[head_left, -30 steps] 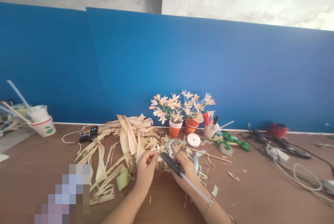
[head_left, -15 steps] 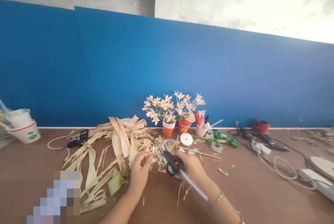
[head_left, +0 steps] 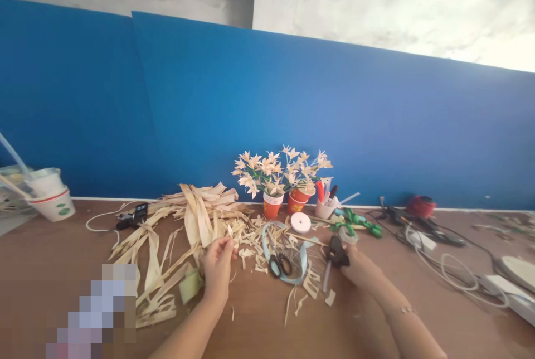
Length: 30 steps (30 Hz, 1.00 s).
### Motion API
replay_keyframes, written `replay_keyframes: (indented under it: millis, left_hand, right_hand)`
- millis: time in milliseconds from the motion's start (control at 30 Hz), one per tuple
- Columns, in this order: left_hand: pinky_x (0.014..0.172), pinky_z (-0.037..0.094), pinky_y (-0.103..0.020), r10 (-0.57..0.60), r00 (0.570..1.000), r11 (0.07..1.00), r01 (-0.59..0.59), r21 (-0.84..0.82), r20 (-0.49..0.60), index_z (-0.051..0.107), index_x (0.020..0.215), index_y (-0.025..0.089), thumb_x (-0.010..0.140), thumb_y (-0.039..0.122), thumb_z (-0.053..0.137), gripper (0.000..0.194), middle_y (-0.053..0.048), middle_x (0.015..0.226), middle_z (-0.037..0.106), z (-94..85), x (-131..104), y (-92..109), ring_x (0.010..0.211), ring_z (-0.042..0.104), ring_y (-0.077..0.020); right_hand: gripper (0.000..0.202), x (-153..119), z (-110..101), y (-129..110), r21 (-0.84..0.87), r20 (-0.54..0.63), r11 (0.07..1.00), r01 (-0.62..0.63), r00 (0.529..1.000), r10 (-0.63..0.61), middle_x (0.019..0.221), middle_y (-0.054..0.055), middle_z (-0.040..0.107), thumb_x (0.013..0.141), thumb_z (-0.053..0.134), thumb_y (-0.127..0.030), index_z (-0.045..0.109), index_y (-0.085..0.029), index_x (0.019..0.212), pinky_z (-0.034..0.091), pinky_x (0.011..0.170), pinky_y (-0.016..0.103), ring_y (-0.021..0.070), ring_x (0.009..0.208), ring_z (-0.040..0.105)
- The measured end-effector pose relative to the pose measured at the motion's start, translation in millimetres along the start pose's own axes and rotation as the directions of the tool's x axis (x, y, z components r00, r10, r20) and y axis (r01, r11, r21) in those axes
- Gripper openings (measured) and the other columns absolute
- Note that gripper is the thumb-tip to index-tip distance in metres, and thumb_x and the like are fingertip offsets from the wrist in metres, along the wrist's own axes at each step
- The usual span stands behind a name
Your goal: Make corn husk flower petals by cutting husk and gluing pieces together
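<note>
My left hand [head_left: 219, 261] pinches a small pale husk piece [head_left: 230, 233] between thumb and fingertips, in front of the dried husk pile [head_left: 198, 219]. On the right, my right hand [head_left: 355, 264] grips a black glue gun [head_left: 336, 253] low over the table, with a translucent glue stick [head_left: 326, 276] sticking out of it towards me. Between the hands lie black-handled scissors [head_left: 280, 264] and a loop of light blue ribbon [head_left: 304, 264]. Pale flowers [head_left: 267, 168] stand in red cups [head_left: 271, 207] behind them.
Near the cups are a white roll [head_left: 300, 222], a pen cup [head_left: 324, 209] and green ribbon [head_left: 370, 228]. Cables [head_left: 449, 270] and a power strip [head_left: 507, 297] lie at right. A white cup [head_left: 54, 204] stands far left, and a blue partition [head_left: 292, 97] rises behind.
My right hand has moved right with the glue gun, away from my left hand, uncovering the scissors and ribbon. The view has shifted slightly. My left hand still pinches.
</note>
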<state>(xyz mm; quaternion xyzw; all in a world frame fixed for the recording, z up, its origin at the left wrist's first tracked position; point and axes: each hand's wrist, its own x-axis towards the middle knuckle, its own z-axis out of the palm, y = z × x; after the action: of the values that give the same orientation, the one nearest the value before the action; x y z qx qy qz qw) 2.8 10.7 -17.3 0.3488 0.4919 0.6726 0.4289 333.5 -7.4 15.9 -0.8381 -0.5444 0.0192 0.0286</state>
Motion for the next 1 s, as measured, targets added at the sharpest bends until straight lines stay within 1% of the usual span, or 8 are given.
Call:
replay_keyframes:
  millis: [100, 200, 300, 400, 567, 700, 800, 1000]
  left_hand:
    - [0.050, 0.042, -0.023, 0.007, 1.000, 1.000, -0.007, -0.006, -0.004, 0.062, 0.075, 0.014, 0.063, 0.048, 0.069, 0.036, -0.001, 0.060, 0.061, 0.4, -1, 1, 0.053, 0.053, -0.0132]
    - [0.049, 0.041, -0.023, 0.004, 1.000, 1.000, -0.004, -0.001, -0.016, 0.062, 0.075, 0.015, 0.064, 0.048, 0.068, 0.036, 0.000, 0.058, 0.059, 0.1, -1, 1, 0.052, 0.052, -0.0131]
    - [0.050, 0.042, -0.023, 0.014, 0.999, 1.000, -0.014, 0.011, -0.029, 0.062, 0.074, 0.015, 0.064, 0.048, 0.068, 0.035, 0.000, 0.058, 0.059, -0.9, 0, 0, 0.053, 0.052, -0.0132]
    - [0.050, 0.042, -0.023, 0.023, 0.999, 1.000, -0.022, 0.021, -0.031, 0.063, 0.073, 0.015, 0.063, 0.050, 0.068, 0.036, 0.000, 0.059, 0.060, -1.6, 1, -1, 0.053, 0.053, -0.0137]
    - [0.050, 0.043, -0.023, 0.011, 1.000, 1.000, -0.011, 0.027, -0.012, 0.063, 0.072, 0.015, 0.063, 0.050, 0.068, 0.036, 0.000, 0.058, 0.059, 0.1, 2, -3, 0.053, 0.053, -0.0137]
    - [0.050, 0.043, -0.024, 0.012, 1.000, 0.999, -0.012, 0.032, 0.007, 0.064, 0.071, 0.015, 0.063, 0.051, 0.068, 0.037, -0.001, 0.058, 0.059, 1.5, 1, -3, 0.053, 0.053, -0.0139]
    - [0.049, 0.044, -0.024, 0.007, 1.000, 1.000, -0.007, 0.025, 0.013, 0.064, 0.073, 0.014, 0.063, 0.051, 0.068, 0.038, -0.002, 0.060, 0.060, 2.1, 0, -2, 0.054, 0.054, -0.0143]
    - [0.048, 0.043, -0.023, -0.017, 1.000, 0.999, 0.017, 0.036, 0.008, 0.064, 0.074, 0.015, 0.062, 0.050, 0.069, 0.038, 0.001, 0.056, 0.058, 2.0, 0, 1, 0.052, 0.054, -0.0136]
  right_hand:
    - [0.022, -14, -16, -36, -0.099, -0.065, 0.995, -0.006, 0.998, 0.000, 0.099, 0.018, 0.063, 0.072, 0.052, -0.013, 0.063, -0.015, 0.091, 0.038, 0.075, 0.044, 0.0347, 0.099, 0.056]
    - [0.022, -29, -26, -101, 0.012, -0.124, 0.946, 0.324, 0.939, -0.320, 0.095, 0.011, 0.066, 0.076, 0.047, -0.014, 0.068, -0.020, 0.081, 0.038, 0.077, 0.036, 0.0269, 0.095, 0.057]
    - [0.024, -41, -13, -167, 0.250, -0.045, 0.796, 0.550, 0.828, -0.559, 0.081, 0.004, 0.069, 0.080, 0.047, -0.019, 0.070, -0.023, 0.072, 0.038, 0.072, 0.027, 0.0191, 0.083, 0.060]
    - [0.016, -47, 12, -207, 0.281, -0.027, 0.805, 0.522, 0.843, -0.537, 0.085, 0.007, 0.068, 0.075, 0.057, -0.027, 0.071, -0.022, 0.071, 0.037, 0.074, 0.028, 0.0221, 0.087, 0.058]
    - [0.010, -46, 39, -221, 0.309, -0.101, 0.836, 0.454, 0.889, -0.446, 0.091, 0.009, 0.064, 0.069, 0.061, -0.021, 0.071, -0.020, 0.068, 0.036, 0.079, 0.032, 0.0247, 0.093, 0.054]
    - [0.013, -44, 46, -216, 0.359, -0.191, 0.767, 0.531, 0.847, -0.496, 0.082, 0.009, 0.063, 0.069, 0.058, -0.013, 0.067, -0.019, 0.061, 0.037, 0.076, 0.032, 0.0242, 0.085, 0.055]
    - [0.015, -44, 50, -213, 0.385, -0.291, 0.716, 0.582, 0.813, -0.505, 0.087, 0.009, 0.064, 0.068, 0.059, -0.013, 0.068, -0.019, 0.077, 0.038, 0.077, 0.034, 0.0255, 0.086, 0.055]
    - [0.017, -42, 53, -214, 0.443, -0.237, 0.697, 0.564, 0.823, -0.516, 0.085, 0.007, 0.063, 0.069, 0.058, -0.010, 0.069, -0.021, 0.075, 0.038, 0.075, 0.032, 0.0240, 0.086, 0.055]
